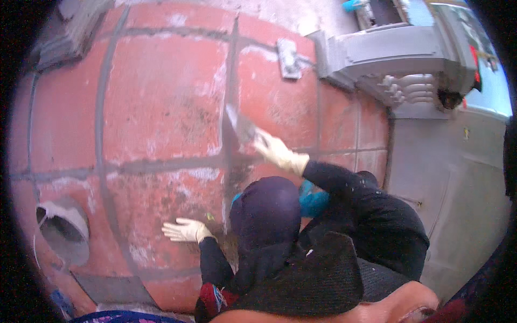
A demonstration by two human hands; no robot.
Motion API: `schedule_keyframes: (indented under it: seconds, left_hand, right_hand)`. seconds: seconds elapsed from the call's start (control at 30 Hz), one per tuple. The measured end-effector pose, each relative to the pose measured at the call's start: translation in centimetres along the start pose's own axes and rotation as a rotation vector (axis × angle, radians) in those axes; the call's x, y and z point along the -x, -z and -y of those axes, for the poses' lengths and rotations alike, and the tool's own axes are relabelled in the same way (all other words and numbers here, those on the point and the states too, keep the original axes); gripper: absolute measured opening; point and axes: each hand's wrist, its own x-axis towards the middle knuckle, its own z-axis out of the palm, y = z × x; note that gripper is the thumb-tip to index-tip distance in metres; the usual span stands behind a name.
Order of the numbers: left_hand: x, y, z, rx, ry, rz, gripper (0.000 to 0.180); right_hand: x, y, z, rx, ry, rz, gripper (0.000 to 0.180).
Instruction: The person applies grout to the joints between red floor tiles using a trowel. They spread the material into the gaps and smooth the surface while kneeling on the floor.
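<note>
Wearing a pale cream glove, my left hand point(186, 230) rests with its fingers spread on a stained red tile point(156, 202). My right hand point(277, 152), gloved the same way, is closed around the handle of a pointed trowel point(240, 125). The trowel's blade points up and left, over or on the grey joint point(229, 137) between two large tiles. Whether its tip touches the floor I cannot tell. My bent knee point(269, 207) in dark cloth stands between the two hands. White residue and dark smears mark the tiles around them.
A bucket point(79, 218) with a grey inside stands at the left. Below it lies a dark flat panel point(116, 290). A rectangular float point(289, 58) lies farther off, near the grey balustrade point(398, 46). Grey stepped masonry point(67, 37) fills the far left corner.
</note>
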Motion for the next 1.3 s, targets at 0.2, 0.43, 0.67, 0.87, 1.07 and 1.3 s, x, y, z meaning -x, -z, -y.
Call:
schedule_keyframes:
  seconds: [0.2,0.43,0.67,0.87,1.07,1.3]
  left_hand:
    - [-0.3,-0.1,-0.8,-0.021,0.053,0.092,0.054]
    - [-0.5,-1.4,-0.7,-0.109,0.091,0.058,0.056]
    - [-1.8,0.1,-1.1,-0.036,0.186,0.121,0.060]
    - [-7.5,3.7,-9.4,0.086,0.010,-0.056,0.066]
    - [-14.3,7.2,-25.8,0.258,-0.357,-0.196,0.063]
    - [-13.3,3.9,-43.1,0.165,-0.913,0.168,0.085]
  right_hand:
    - [3.1,13.0,-2.1,0.365,-0.075,-0.169,0.046]
    - [-3.1,29.6,-8.9,0.523,-0.181,-0.214,0.041]
    - [-13.4,24.8,-20.6,-0.146,-0.510,-0.289,0.020]
    - [-15.7,16.6,-19.6,0.340,0.043,-0.470,0.028]
    - [-9.9,10.5,-10.7,0.148,0.253,-0.010,0.037]
    - [-10.1,15.2,-18.3,-0.614,-0.639,-0.368,0.052]
